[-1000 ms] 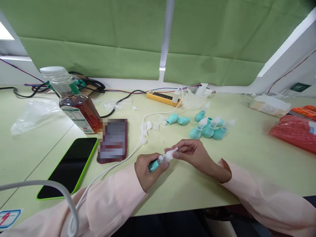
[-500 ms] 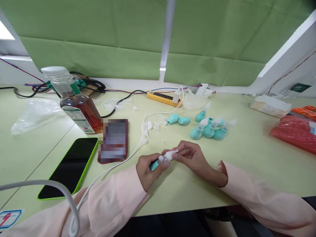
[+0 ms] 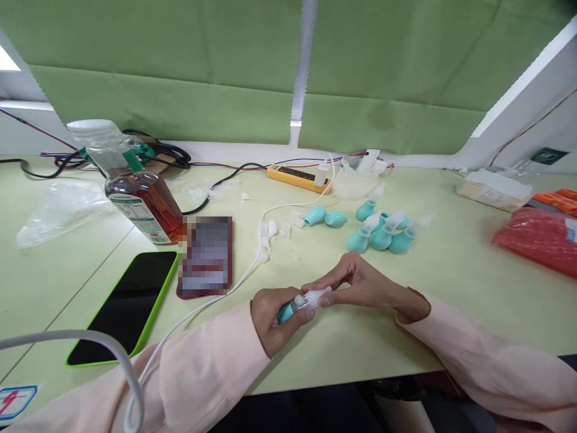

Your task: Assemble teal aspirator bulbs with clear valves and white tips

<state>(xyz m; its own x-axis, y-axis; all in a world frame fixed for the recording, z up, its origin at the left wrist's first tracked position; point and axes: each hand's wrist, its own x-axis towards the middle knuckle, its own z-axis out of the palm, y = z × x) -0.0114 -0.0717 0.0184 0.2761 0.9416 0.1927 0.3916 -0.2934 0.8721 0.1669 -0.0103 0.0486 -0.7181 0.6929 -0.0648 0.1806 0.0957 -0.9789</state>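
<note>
My left hand [image 3: 277,319] is wrapped round a teal bulb [image 3: 285,312] that has a clear neck. A white translucent tip [image 3: 319,295] sits at the end of that neck, pinched between the thumb and fingers of my right hand [image 3: 354,282]. Both hands meet low in the middle of the view, over the table's near part. Beyond them lie several teal bulbs with clear tips [image 3: 381,237] and two bare teal bulbs [image 3: 315,215]. Small white and clear plastic pieces [image 3: 272,228] are scattered to their left.
At the left stand a bottle of reddish liquid [image 3: 155,210] and a green-edged phone [image 3: 126,307], beside a red-cased phone [image 3: 206,258]. A white cable [image 3: 243,279] crosses the table. Behind are a yellow power strip [image 3: 293,178], and at right a box [image 3: 493,189] and red package [image 3: 536,240].
My right hand has turned and shifted slightly down and right, its fingers now further round the white tip. The bulb in my left hand has moved slightly down and right.
</note>
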